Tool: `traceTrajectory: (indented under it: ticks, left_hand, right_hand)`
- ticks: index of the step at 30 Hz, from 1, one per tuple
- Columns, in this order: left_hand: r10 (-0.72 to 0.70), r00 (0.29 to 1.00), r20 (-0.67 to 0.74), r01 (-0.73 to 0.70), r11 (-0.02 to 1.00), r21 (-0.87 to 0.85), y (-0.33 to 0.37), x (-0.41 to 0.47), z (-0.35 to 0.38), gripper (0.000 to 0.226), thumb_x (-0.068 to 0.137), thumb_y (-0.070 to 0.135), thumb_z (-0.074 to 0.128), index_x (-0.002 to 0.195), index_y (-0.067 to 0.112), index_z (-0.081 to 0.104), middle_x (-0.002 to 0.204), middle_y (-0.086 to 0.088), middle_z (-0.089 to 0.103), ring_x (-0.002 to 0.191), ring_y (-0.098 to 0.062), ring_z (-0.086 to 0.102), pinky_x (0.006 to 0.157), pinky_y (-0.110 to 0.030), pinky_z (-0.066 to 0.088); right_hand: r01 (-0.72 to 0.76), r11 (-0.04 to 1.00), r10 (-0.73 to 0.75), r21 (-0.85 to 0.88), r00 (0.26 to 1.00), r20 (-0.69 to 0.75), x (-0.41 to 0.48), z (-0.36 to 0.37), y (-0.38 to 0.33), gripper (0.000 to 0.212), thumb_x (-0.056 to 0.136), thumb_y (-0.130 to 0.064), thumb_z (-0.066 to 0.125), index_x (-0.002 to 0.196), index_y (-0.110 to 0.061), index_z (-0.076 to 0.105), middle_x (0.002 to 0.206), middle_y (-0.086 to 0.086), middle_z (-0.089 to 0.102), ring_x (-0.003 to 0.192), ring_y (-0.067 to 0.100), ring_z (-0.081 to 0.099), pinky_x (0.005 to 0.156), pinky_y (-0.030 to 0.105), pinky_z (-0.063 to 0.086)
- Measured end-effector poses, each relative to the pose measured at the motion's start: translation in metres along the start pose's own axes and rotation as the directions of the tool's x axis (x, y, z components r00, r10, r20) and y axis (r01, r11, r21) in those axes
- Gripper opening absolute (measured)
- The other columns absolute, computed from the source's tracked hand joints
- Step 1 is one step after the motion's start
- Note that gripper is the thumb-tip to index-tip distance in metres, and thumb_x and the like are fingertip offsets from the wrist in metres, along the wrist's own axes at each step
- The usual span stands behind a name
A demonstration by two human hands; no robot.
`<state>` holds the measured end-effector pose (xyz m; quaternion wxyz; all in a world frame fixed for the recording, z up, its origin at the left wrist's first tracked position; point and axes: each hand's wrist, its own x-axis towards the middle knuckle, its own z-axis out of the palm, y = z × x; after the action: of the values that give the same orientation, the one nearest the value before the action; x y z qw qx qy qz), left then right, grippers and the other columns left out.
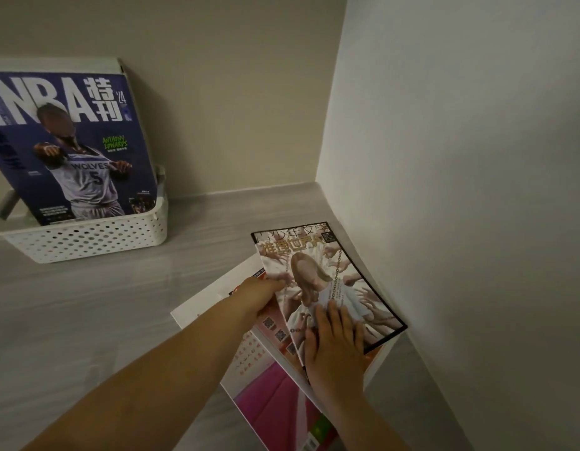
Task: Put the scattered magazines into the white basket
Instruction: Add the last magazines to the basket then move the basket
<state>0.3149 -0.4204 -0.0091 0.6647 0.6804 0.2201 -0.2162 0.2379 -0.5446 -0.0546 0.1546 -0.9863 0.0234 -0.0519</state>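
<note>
At the pile's left edge, the left hand (262, 296) pinches the top magazine (327, 288), its fingers hidden underneath, while the right hand (336, 346) lies flat on the cover, fingers together. Two or three more magazines (272, 395) lie half covered below, one cut off by the frame. Well apart on the desk (103, 304), the white basket (87, 237) holds an upright NBA magazine (70, 144).

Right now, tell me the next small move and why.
Probably lift the top magazine with the pale-dressed figure off the pile: the left hand already grips its left edge, the right hand lies flat on it, and the white perforated basket has room.
</note>
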Motion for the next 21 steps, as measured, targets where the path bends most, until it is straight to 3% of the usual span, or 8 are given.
traceTrajectory:
  ticks: [2,5,7,11,13,16,18,21]
  left_hand:
    - [0.068,0.998,0.003,-0.068,0.998,0.012,0.003,0.003,0.009,0.021,0.084,0.002,0.050,0.102,0.003,0.059,0.095,-0.017,0.060,0.085,-0.028,0.056,0.074,-0.037,0.049]
    - [0.143,0.986,-0.086,-0.139,0.989,0.050,0.004,0.002,0.018,0.019,0.081,-0.007,0.042,0.092,0.005,0.052,0.103,-0.016,0.056,0.090,-0.026,0.053,0.066,-0.032,0.045]
    - [0.175,0.981,-0.083,-0.173,0.984,0.036,0.002,0.001,0.017,0.019,0.081,-0.008,0.043,0.090,0.004,0.054,0.108,-0.017,0.056,0.096,-0.029,0.054,0.074,-0.035,0.045]
    - [0.290,0.956,-0.035,-0.291,0.957,-0.009,0.006,-0.010,0.004,0.026,0.083,-0.006,0.045,0.075,0.018,0.052,0.104,-0.009,0.055,0.092,-0.026,0.054,0.066,-0.025,0.047]
    - [0.361,0.932,-0.032,-0.362,0.931,-0.035,0.013,-0.019,-0.009,0.027,0.084,-0.005,0.045,0.076,0.021,0.051,0.100,-0.006,0.056,0.082,-0.020,0.055,0.055,-0.017,0.045]
    - [0.481,0.875,-0.052,-0.483,0.873,-0.062,0.026,-0.038,-0.040,0.030,0.084,-0.007,0.046,0.075,0.021,0.052,0.096,-0.001,0.059,0.077,-0.016,0.059,0.058,-0.018,0.048]
    - [0.544,0.838,-0.035,-0.545,0.836,-0.066,0.033,-0.053,-0.063,0.032,0.084,-0.008,0.046,0.074,0.022,0.052,0.091,0.005,0.060,0.077,-0.013,0.059,0.058,-0.017,0.050]
    - [0.576,0.817,-0.003,-0.573,0.812,-0.107,0.041,-0.076,-0.103,0.031,0.084,-0.008,0.046,0.074,0.020,0.053,0.089,0.012,0.060,0.071,-0.005,0.064,0.055,-0.016,0.051]
  right_hand:
    - [-0.012,0.999,0.013,-0.032,0.999,0.034,0.001,-0.001,0.002,0.044,0.073,-0.032,0.050,0.113,-0.017,0.061,0.119,0.007,0.064,0.113,0.027,0.057,0.095,0.047,0.042]
    - [0.019,0.998,-0.025,0.062,0.995,0.097,-0.001,0.006,0.006,0.053,0.087,-0.037,0.023,0.137,-0.022,0.031,0.149,0.005,0.028,0.140,0.026,0.014,0.111,0.038,-0.004]
    - [0.033,0.995,-0.040,0.093,0.997,0.072,0.000,0.011,0.010,0.049,0.093,-0.038,0.023,0.140,-0.025,0.021,0.153,0.002,0.017,0.142,0.021,0.002,0.109,0.034,-0.013]
    - [0.022,0.952,-0.041,0.306,0.998,0.055,0.003,0.000,0.007,0.052,0.091,-0.034,0.041,0.139,-0.023,0.023,0.153,-0.001,0.015,0.141,0.015,0.005,0.115,0.033,0.003]
    - [-0.018,0.889,0.027,0.457,1.000,-0.014,0.007,-0.011,0.003,0.055,0.087,-0.028,0.050,0.136,-0.017,0.029,0.150,0.004,0.022,0.139,0.019,0.016,0.113,0.038,0.018]
    - [-0.093,0.763,0.173,0.640,0.983,-0.063,0.023,-0.031,-0.008,0.057,0.086,-0.023,0.054,0.136,-0.018,0.028,0.145,0.009,0.030,0.132,0.020,0.030,0.107,0.040,0.034]
    - [-0.153,0.640,0.242,0.753,0.970,-0.009,0.039,-0.044,-0.021,0.062,0.085,-0.023,0.055,0.138,-0.019,0.022,0.146,0.008,0.029,0.129,0.015,0.032,0.099,0.028,0.031]
    - [-0.277,0.452,0.221,0.848,0.956,0.194,0.062,-0.060,-0.045,0.070,0.084,-0.024,0.057,0.140,-0.021,0.015,0.145,0.005,0.033,0.128,0.021,0.037,0.095,0.029,0.030]
